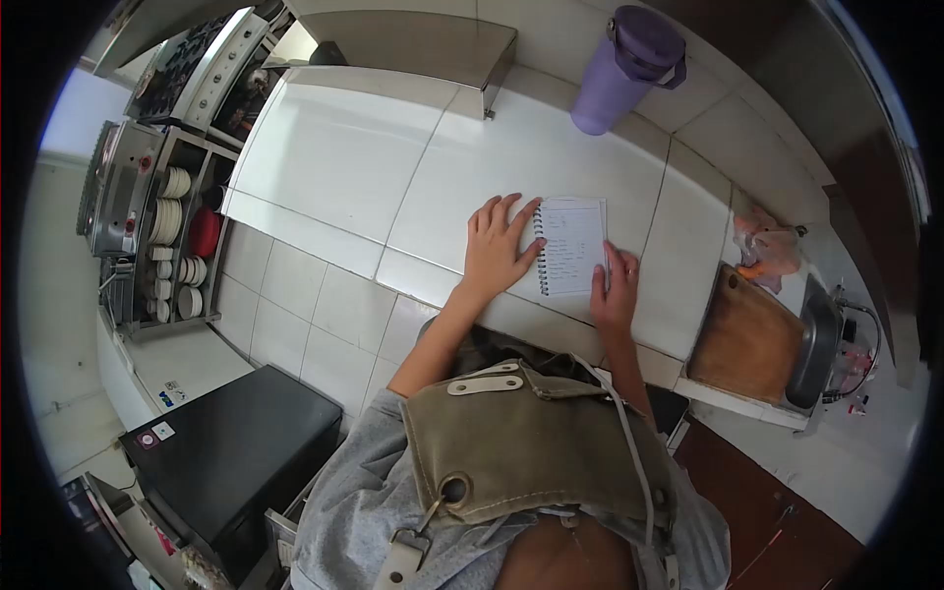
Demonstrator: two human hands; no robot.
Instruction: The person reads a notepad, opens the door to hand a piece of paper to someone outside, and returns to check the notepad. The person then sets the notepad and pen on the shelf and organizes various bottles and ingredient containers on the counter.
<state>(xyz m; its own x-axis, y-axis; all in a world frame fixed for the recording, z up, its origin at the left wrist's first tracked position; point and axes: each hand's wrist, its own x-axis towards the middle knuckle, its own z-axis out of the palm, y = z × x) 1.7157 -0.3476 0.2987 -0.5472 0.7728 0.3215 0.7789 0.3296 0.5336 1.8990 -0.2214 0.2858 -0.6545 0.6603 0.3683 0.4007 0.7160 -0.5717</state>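
Note:
A spiral notebook (pixel 573 246) lies open on the white tiled counter (pixel 413 177), with handwriting on its page. My left hand (pixel 500 246) rests flat with fingers spread, its fingertips and thumb at the notebook's spiral edge. On the other side, my right hand (pixel 616 285) is at the notebook's right edge, thumb and fingers apart, not wrapped round anything.
A purple jug (pixel 624 74) stands at the back beside a metal shelf (pixel 413 44). To the right are a wooden board (pixel 747 334), a plastic bag (pixel 767 246) and a sink (pixel 816 339). Stacked plates (pixel 167 221) and a stove (pixel 187 74) are at the left.

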